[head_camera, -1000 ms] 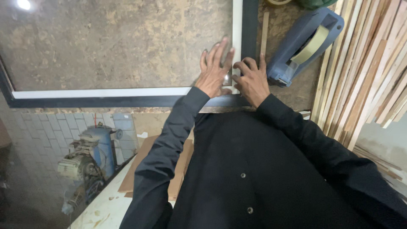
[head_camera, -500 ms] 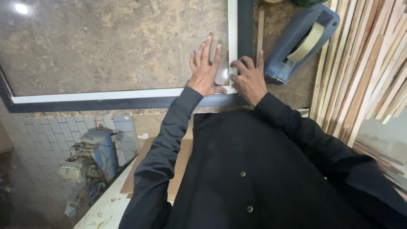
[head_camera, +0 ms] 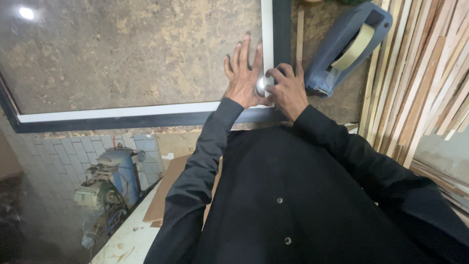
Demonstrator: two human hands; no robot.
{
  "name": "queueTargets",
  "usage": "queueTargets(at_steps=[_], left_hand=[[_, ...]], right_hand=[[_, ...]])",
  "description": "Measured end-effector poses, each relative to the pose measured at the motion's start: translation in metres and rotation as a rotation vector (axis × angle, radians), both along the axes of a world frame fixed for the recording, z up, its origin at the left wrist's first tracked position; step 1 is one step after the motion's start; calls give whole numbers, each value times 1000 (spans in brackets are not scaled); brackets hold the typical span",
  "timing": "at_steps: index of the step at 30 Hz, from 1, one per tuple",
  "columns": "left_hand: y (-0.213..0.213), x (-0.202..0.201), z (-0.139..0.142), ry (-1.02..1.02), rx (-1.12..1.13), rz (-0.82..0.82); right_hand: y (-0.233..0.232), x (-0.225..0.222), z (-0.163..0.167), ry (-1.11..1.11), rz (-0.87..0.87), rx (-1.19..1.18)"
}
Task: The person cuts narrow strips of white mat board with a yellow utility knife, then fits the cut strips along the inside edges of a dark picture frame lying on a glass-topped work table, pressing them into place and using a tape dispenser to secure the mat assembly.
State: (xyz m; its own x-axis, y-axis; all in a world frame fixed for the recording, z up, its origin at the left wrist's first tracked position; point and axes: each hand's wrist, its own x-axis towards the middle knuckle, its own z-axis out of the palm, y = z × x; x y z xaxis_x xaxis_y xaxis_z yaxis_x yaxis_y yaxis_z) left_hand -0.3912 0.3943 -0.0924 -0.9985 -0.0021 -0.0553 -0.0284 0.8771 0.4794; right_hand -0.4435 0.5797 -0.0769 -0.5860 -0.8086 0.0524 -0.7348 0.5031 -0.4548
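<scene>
While left hand (head_camera: 243, 78) lies flat, open | right hand (head_camera: 288, 90) pinches small shiny object (head_camera: 261, 84) | frame corner (head_camera: 273, 110) beneath both hands.

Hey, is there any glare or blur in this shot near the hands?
Head view: a bright glare spot sits between the left hand and right hand at the black-and-white frame corner; a lamp reflection shines top left; edges look bent, wide-angle.
</scene>
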Motion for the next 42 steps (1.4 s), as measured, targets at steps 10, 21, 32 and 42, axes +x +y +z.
queueTargets(at_steps=[10, 21, 32, 42], left_hand=[[9, 30, -10, 69, 30, 113], [-6, 30, 23, -56, -35, 131], [0, 13, 11, 42, -61, -35], [9, 27, 1, 69, -66, 111]], right_hand=[[1, 3, -1, 9, 13, 23], [-2, 3, 1, 10, 29, 68], [-2, 5, -2, 26, 28, 136], [-2, 4, 0, -1, 35, 125]])
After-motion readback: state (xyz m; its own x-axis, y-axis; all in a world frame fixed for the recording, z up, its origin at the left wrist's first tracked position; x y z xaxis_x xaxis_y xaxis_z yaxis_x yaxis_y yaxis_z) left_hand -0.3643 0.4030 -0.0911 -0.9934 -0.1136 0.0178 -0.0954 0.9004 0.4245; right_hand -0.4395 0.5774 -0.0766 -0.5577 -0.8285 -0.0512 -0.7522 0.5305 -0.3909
